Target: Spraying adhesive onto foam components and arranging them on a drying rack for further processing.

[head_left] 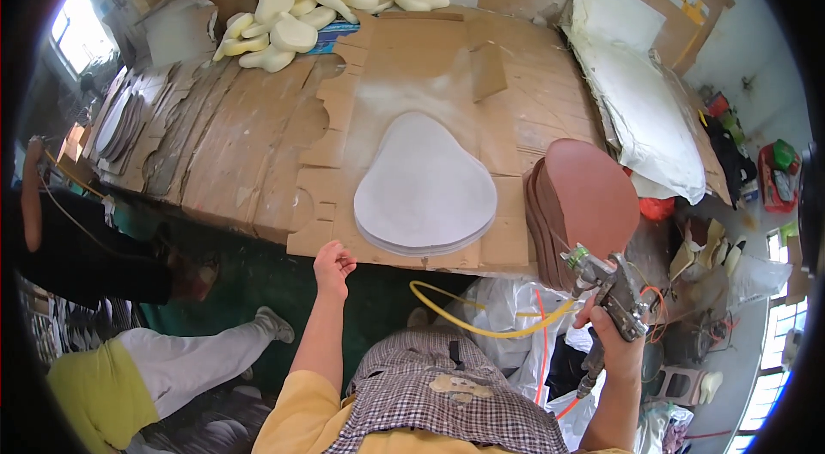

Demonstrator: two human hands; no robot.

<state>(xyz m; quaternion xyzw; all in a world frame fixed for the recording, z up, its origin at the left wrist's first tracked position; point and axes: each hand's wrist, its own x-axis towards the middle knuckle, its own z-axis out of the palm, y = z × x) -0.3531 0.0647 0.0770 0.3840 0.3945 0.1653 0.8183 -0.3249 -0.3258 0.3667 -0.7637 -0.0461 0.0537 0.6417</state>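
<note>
My right hand (612,335) grips a metal spray gun (607,286) with a yellow hose (481,325) looping from it, held just below and to the right of the table edge. My left hand (333,267) hangs loosely curled and holds nothing, just under the front edge of the cardboard-covered table (258,145). Right above it lies a stack of pale grey pear-shaped pieces (425,183), flat on the cardboard. A stack of reddish-brown pieces of the same shape (580,201) leans at the table's right end, near the spray gun's nozzle.
A heap of cream foam saddle shapes (301,3) lies at the table's far side. White sheeting (644,110) covers the right end. Another stack of flat pieces (120,119) sits at the left. A person in white trousers and a yellow top (155,368) is at lower left.
</note>
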